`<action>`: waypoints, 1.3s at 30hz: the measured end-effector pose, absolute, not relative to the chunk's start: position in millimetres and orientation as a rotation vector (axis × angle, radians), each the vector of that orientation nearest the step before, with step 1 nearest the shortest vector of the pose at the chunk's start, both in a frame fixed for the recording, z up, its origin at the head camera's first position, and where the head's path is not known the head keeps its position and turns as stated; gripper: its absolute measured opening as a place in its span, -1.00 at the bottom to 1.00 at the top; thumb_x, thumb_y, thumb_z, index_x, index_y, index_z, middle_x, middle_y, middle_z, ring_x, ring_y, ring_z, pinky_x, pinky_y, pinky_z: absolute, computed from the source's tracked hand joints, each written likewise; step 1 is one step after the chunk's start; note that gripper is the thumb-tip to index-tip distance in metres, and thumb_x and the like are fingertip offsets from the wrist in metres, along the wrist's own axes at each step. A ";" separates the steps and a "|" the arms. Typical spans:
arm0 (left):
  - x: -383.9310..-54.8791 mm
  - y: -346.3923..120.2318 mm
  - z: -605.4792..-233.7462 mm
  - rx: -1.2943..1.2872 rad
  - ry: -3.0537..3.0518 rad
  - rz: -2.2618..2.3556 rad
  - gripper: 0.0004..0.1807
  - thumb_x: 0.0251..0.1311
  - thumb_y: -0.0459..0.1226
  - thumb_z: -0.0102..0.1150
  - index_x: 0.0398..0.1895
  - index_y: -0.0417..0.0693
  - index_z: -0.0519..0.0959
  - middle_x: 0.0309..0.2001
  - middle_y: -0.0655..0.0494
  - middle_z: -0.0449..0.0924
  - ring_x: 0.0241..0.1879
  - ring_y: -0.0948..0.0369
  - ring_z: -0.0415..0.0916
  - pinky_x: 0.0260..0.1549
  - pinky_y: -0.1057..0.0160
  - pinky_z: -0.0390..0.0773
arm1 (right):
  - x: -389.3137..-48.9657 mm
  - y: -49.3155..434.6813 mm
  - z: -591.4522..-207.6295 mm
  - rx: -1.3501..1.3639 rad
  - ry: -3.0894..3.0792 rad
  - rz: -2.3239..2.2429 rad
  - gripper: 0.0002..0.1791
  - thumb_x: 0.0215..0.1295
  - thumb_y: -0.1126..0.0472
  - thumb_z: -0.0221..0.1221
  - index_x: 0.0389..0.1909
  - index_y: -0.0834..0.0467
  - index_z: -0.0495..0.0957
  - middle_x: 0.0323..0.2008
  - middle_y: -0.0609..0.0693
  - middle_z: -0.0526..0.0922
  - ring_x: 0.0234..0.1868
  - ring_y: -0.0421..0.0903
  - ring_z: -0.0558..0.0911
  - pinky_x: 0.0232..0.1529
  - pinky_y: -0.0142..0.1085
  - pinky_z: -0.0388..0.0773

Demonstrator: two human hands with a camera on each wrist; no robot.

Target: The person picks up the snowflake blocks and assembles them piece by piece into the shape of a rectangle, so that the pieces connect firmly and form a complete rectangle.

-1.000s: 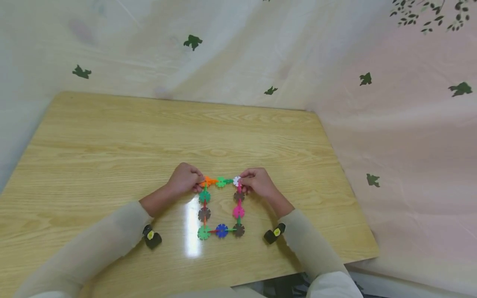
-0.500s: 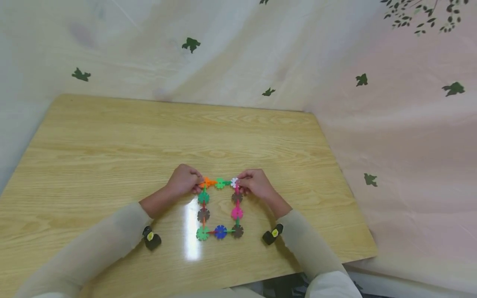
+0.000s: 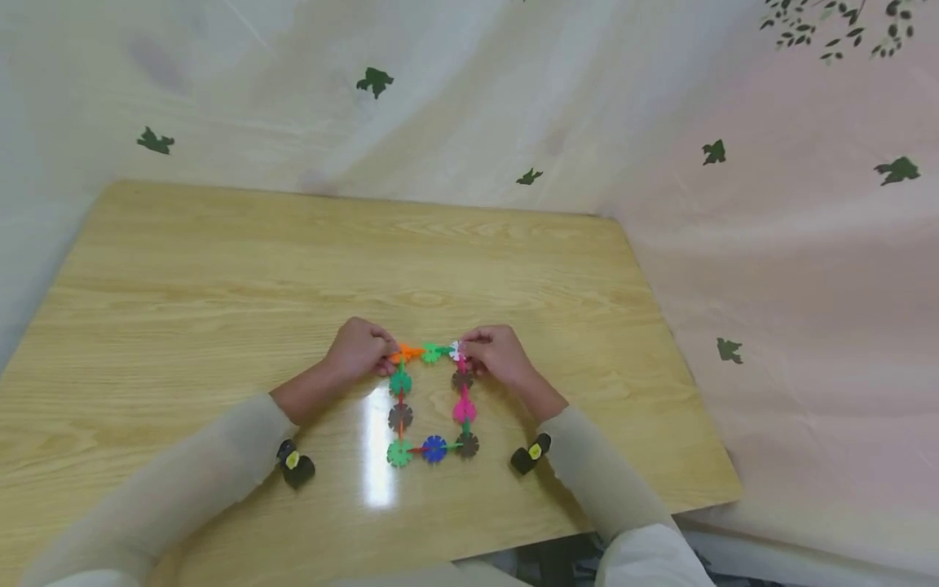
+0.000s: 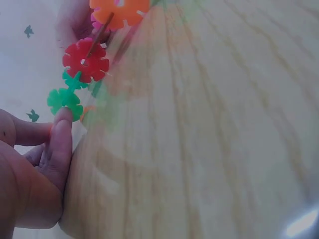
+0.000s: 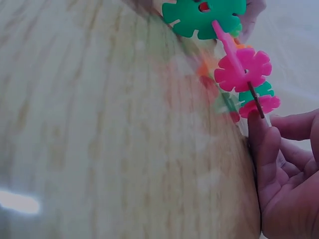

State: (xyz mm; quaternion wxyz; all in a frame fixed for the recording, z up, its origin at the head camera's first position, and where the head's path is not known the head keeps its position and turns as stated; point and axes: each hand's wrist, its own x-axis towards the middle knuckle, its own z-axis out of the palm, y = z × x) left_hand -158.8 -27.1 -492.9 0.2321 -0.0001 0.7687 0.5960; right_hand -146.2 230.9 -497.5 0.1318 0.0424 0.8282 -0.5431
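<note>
Notched plastic disc links, joined edge to edge, form a closed square frame with a blue disc (image 3: 434,448) in its near side. At the far left corner my left hand (image 3: 359,350) pinches an orange disc (image 3: 406,353). My right hand (image 3: 500,355) pinches the white disc (image 3: 455,351) at the far right corner. A green disc (image 3: 431,352) sits between them. In the left wrist view, a red disc (image 4: 85,61) and a green disc (image 4: 65,103) stand beyond the fingers. The right wrist view shows a pink disc (image 5: 244,69) and a larger-looking green disc (image 5: 204,18).
The wooden table (image 3: 257,253) extends well past the frame on all sides. Behind and to the right hangs a pale cloth (image 3: 455,98) with green bird shapes. Each wrist wears a black device (image 3: 296,465). The table's near edge is at the lower right.
My right hand has shifted slightly left with the white corner disc. The frame's right side now leans a little, its pink disc more tilted. My left hand keeps its hold on the orange disc.
</note>
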 end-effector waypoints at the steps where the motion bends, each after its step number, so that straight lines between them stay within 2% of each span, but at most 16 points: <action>1: -159.2 -29.2 -492.3 -0.002 2.103 1.650 -0.78 0.30 -0.48 0.12 -0.13 -0.55 0.61 -0.51 -0.11 0.68 -0.63 0.21 0.63 -0.54 0.28 0.72 | -147.3 230.0 -496.9 0.137 2.385 -1.590 -0.80 0.36 0.30 0.25 -0.07 0.31 0.67 -0.41 0.11 0.72 -0.54 -0.13 0.64 -0.56 -0.38 0.58; 4: -157.7 -35.7 -490.2 -0.023 2.098 1.679 -0.77 0.32 -0.47 0.10 -0.09 -0.55 0.59 -0.47 -0.11 0.68 -0.59 0.21 0.64 -0.50 0.26 0.73 | -148.9 231.8 -494.7 0.157 2.345 -1.596 -0.75 0.42 0.26 0.20 0.02 0.29 0.64 -0.33 0.13 0.74 -0.44 -0.09 0.70 -0.45 -0.33 0.67; 8: -157.9 -48.4 -493.8 -0.045 2.142 1.718 -0.73 0.35 -0.43 0.08 0.00 -0.49 0.57 -0.42 -0.12 0.67 -0.56 0.24 0.63 -0.48 0.25 0.74 | -140.8 242.4 -487.0 0.066 2.394 -1.448 -0.74 0.47 0.23 0.15 0.01 0.31 0.62 -0.35 0.09 0.73 -0.39 -0.10 0.69 -0.33 -0.32 0.69; 11: -159.5 -62.7 -495.7 -0.079 2.165 1.766 -0.69 0.39 -0.40 0.07 0.09 -0.47 0.55 -0.42 -0.07 0.67 -0.56 0.27 0.62 -0.50 0.26 0.74 | -130.3 249.2 -481.0 -0.022 2.425 -1.301 -0.73 0.52 0.19 0.11 0.02 0.29 0.61 -0.40 0.06 0.71 -0.42 -0.11 0.66 -0.40 -0.33 0.65; 15: -160.4 -81.7 -493.3 -0.156 2.155 1.799 -0.66 0.45 -0.39 0.04 0.15 -0.50 0.49 -0.39 -0.05 0.67 -0.55 0.29 0.64 -0.46 0.28 0.74 | -116.1 247.1 -474.2 -0.025 2.342 -1.265 -0.68 0.56 0.16 0.04 0.15 0.26 0.50 -0.44 0.11 0.69 -0.49 -0.02 0.68 -0.49 -0.28 0.65; 20: -155.0 -96.9 -486.8 -0.206 2.159 1.773 -0.66 0.46 -0.38 0.02 0.14 -0.53 0.44 -0.32 -0.13 0.67 -0.52 0.25 0.67 -0.41 0.25 0.75 | -95.9 223.9 -464.6 -0.096 2.530 -1.079 -0.56 0.49 0.08 0.15 0.24 0.24 0.43 -0.49 0.00 0.64 -0.57 -0.10 0.60 -0.54 -0.30 0.58; 24: -145.3 -107.2 -482.8 -0.205 2.181 1.736 -0.66 0.45 -0.36 0.02 0.10 -0.53 0.42 -0.33 -0.13 0.68 -0.51 0.21 0.68 -0.42 0.23 0.75 | -81.1 192.8 -454.8 -0.282 2.760 -0.832 -0.52 0.39 0.01 0.25 0.19 0.19 0.49 -0.48 -0.08 0.56 -0.56 -0.15 0.47 -0.54 -0.29 0.46; 28: -134.1 -115.6 -480.6 -0.189 2.224 1.677 -0.66 0.45 -0.33 0.02 0.07 -0.51 0.44 -0.34 -0.12 0.68 -0.51 0.21 0.68 -0.46 0.25 0.74 | -70.7 163.1 -454.2 -0.505 2.860 -0.570 -0.44 0.30 -0.16 0.29 0.14 0.15 0.57 -0.33 -0.10 0.49 -0.42 -0.19 0.43 -0.48 -0.36 0.44; 31: -127.8 -121.1 -478.0 -0.178 2.241 1.646 -0.67 0.45 -0.33 0.03 0.06 -0.51 0.45 -0.34 -0.13 0.68 -0.51 0.21 0.67 -0.46 0.25 0.74 | -71.1 142.9 -456.9 -0.651 2.938 -0.383 -0.33 0.19 -0.28 0.34 0.13 0.13 0.63 -0.22 -0.10 0.44 -0.32 -0.20 0.41 -0.52 -0.45 0.42; 34: -123.3 -122.7 -476.1 -0.166 2.252 1.624 -0.67 0.45 -0.32 0.03 0.05 -0.51 0.46 -0.36 -0.12 0.67 -0.51 0.20 0.66 -0.47 0.26 0.74 | -75.0 128.7 -460.7 -0.746 2.991 -0.254 -0.37 0.13 -0.35 0.35 -0.03 0.08 0.69 -0.20 -0.09 0.44 -0.26 -0.17 0.41 -0.61 -0.46 0.36; 37: -120.5 -122.7 -475.4 -0.153 2.271 1.613 -0.67 0.45 -0.33 0.03 0.03 -0.52 0.47 -0.38 -0.13 0.67 -0.52 0.20 0.65 -0.50 0.27 0.73 | -79.8 122.4 -467.4 -0.795 3.007 -0.144 -0.47 0.17 -0.36 0.31 -0.23 0.04 0.68 -0.23 -0.09 0.44 -0.26 -0.14 0.40 -0.62 -0.45 0.35; 39: -119.5 -122.4 -476.3 -0.148 2.273 1.618 -0.68 0.44 -0.34 0.04 0.03 -0.52 0.47 -0.38 -0.13 0.67 -0.53 0.20 0.65 -0.52 0.27 0.72 | -81.2 122.2 -470.8 -0.788 3.001 -0.115 -0.50 0.21 -0.34 0.28 -0.27 0.04 0.69 -0.24 -0.09 0.47 -0.26 -0.14 0.41 -0.60 -0.45 0.37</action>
